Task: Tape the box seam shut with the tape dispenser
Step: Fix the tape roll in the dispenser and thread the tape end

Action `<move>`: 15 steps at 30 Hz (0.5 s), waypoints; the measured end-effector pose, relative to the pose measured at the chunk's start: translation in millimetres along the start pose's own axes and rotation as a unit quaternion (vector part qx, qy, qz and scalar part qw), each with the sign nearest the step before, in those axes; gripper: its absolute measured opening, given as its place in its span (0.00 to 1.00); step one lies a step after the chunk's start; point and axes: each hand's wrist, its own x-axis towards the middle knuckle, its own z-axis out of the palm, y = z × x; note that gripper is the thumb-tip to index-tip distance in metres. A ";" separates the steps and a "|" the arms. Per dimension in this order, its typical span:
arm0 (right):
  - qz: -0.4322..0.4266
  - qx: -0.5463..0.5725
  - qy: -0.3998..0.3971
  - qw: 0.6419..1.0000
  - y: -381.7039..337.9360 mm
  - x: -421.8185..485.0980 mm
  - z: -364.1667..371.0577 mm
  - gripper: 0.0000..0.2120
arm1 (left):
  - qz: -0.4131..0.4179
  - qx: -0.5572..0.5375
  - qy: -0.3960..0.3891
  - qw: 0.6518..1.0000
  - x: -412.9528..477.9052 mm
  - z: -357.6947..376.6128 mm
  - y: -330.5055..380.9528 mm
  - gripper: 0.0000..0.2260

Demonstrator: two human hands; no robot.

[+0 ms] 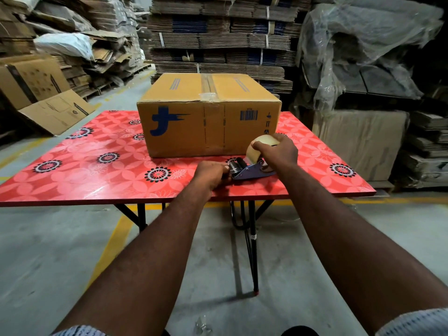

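Observation:
A closed brown cardboard box (208,117) with blue print stands on the red flowered table (97,151). A strip of clear tape runs along its top seam (208,84) and down the front face. In front of the box a tape dispenser (247,169) with a blue metal frame lies on the table. My right hand (276,151) grips its clear tape roll (263,143) from above. My left hand (212,174) pinches the dispenser's front roller end with closed fingers.
Stacks of flattened cardboard (218,40) fill the back and left. Plastic-wrapped pallets (363,57) stand at the right. A flattened box (48,103) leans on the floor at the left. The table's black legs (252,238) stand on a grey concrete floor with yellow lines.

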 end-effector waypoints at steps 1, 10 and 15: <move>0.002 -0.015 -0.001 1.000 -2.5 -1.9 0.0 0.37 | 0.001 0.005 0.001 1.000 -0.3 -0.5 -0.7 0.07; -0.118 -0.269 -0.034 0.955 -15.3 -19.0 14.4 0.29 | 0.030 0.049 -0.027 0.998 -11.5 -6.9 0.8 0.09; -0.143 -0.307 -0.040 0.940 -9.1 -22.1 13.4 0.34 | 0.041 0.021 -0.073 0.996 -13.6 -9.6 3.4 0.15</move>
